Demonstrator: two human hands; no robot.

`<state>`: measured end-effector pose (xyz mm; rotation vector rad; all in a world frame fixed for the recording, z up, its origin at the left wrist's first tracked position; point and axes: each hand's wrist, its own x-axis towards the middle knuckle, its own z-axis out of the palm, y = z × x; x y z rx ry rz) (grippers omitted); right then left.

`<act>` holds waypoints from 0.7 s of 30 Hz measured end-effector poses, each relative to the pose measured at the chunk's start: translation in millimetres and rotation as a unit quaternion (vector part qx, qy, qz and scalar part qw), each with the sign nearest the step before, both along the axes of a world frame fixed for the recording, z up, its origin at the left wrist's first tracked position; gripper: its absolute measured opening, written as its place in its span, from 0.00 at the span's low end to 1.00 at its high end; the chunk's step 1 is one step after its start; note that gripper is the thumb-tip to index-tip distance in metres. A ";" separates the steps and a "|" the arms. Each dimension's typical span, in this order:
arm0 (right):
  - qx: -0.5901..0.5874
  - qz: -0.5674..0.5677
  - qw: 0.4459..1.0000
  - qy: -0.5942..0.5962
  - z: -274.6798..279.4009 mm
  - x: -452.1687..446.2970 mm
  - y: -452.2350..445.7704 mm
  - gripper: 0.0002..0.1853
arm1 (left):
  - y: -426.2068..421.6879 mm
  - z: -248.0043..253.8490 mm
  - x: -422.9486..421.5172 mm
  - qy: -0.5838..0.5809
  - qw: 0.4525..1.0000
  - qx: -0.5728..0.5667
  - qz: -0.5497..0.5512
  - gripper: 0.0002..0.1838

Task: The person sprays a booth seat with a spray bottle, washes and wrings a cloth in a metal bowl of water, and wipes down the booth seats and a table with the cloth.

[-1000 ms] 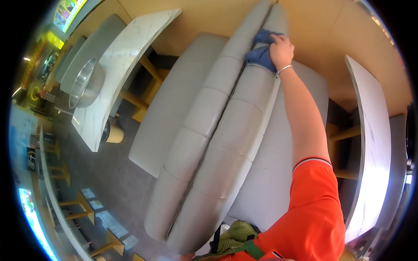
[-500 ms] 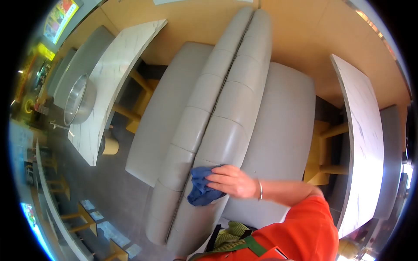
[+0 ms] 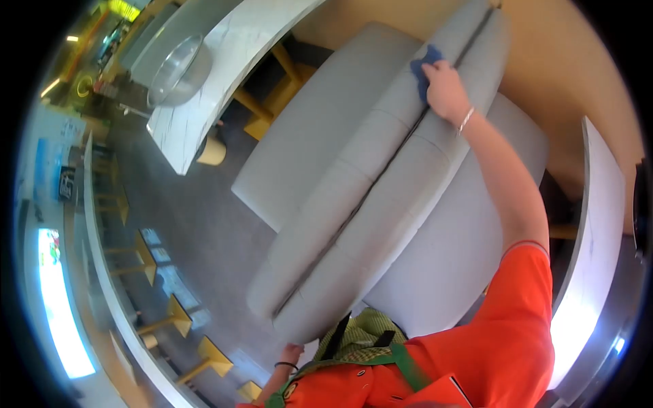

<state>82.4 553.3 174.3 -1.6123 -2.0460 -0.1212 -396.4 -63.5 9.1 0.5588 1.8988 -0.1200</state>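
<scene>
My right hand [image 3: 447,92] presses a blue cloth [image 3: 424,71] onto the far part of the left grey padded backrest [image 3: 364,139], close to the dark seam between the two backrests. The fingers are bent over the cloth and part of it is hidden under them. The right backrest [image 3: 401,197] runs alongside, beneath my wrist. Down at the bottom, my left hand [image 3: 291,353] is by the near end of the backrests, its fingers small and partly hidden.
Grey bench seats [image 3: 333,109] flank the backrests. A metal bowl [image 3: 182,73] stands on the marble table [image 3: 235,51] at the upper left. Another marble table [image 3: 590,251] is at the right. A wooden wall [image 3: 558,75] borders the far end. Stools stand at the lower left.
My right hand first came near along the right backrest with the cloth, then went back to the far end, now on the left backrest. My left hand has come into clearer view. The view has shifted.
</scene>
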 end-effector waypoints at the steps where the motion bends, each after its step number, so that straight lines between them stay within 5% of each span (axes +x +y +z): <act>1: -0.002 0.034 0.999 0.004 7.7 -19.8 -23.8 0.21 | 8.6 7.3 14.4 -0.013 0.998 0.050 0.041 0.17; 6: -0.138 0.184 0.973 0.004 38.1 -135.4 -149.7 0.21 | 7.6 17.4 8.3 -0.042 0.994 0.088 0.055 0.20; 10: -0.133 0.324 0.937 -0.010 29.2 -232.0 -266.4 0.16 | 29.2 22.0 -2.6 -0.065 0.987 0.145 0.025 0.22; 12: -0.186 0.328 0.921 0.094 25.7 -275.5 -325.1 0.15 | 29.2 7.9 -21.9 -0.058 0.985 0.165 -0.006 0.22; 21: -0.139 0.333 0.932 0.042 33.4 -285.7 -436.6 0.15 | -30.6 -7.8 -152.6 -0.039 0.992 0.109 -0.052 0.19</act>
